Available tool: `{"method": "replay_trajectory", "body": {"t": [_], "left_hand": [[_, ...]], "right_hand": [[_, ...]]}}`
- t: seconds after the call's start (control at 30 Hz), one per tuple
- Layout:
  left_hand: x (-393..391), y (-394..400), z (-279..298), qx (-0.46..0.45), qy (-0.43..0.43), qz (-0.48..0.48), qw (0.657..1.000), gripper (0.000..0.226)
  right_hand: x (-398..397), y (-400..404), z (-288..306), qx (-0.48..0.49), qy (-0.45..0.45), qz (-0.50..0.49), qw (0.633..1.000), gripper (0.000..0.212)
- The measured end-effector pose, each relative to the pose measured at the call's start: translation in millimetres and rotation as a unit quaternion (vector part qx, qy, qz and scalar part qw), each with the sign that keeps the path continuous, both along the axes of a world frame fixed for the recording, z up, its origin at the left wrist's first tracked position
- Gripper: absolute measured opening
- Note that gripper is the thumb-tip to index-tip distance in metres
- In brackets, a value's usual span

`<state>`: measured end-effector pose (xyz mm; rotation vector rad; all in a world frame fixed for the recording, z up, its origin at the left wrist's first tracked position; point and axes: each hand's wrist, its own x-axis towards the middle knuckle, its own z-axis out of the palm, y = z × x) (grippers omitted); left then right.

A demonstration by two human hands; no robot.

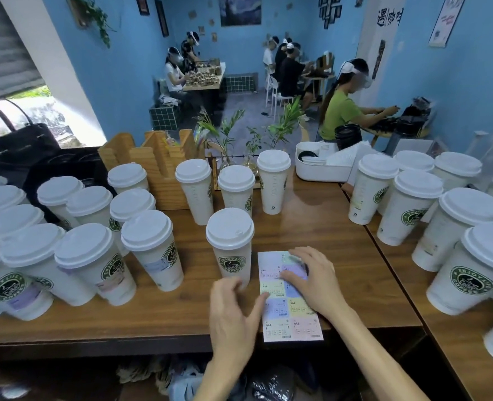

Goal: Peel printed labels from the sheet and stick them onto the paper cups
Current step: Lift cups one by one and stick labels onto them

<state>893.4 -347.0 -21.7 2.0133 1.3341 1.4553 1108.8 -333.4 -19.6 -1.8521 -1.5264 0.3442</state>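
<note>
A sheet of pastel printed labels (pixel 293 322) lies on the wooden table (pixel 181 308) near its front edge. My right hand (pixel 311 280) rests over the sheet's upper half, fingers curled down at a label there. My left hand (pixel 233 308) lies at the sheet's left edge, thumb touching the paper, fingers loosely bent. A lidded white paper cup with a green logo (pixel 232 247) stands just behind my left hand. Several lidded cups (pixel 150 250) at the left carry pastel labels.
More lidded cups (pixel 453 227) crowd a second table at the right, and three stand behind the sheet. A wooden organiser (pixel 164 163), a white tray (pixel 323 166) and small plants sit at the back. People work at tables farther off.
</note>
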Motion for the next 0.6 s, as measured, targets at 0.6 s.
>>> {"method": "replay_trajectory", "body": {"t": [0.6], "left_hand": [[75,42,-6,-0.112,0.286,-0.137,0.942,0.045]], "right_hand": [[35,-21,0,-0.085,-0.045,0.009,0.995,0.047]]}}
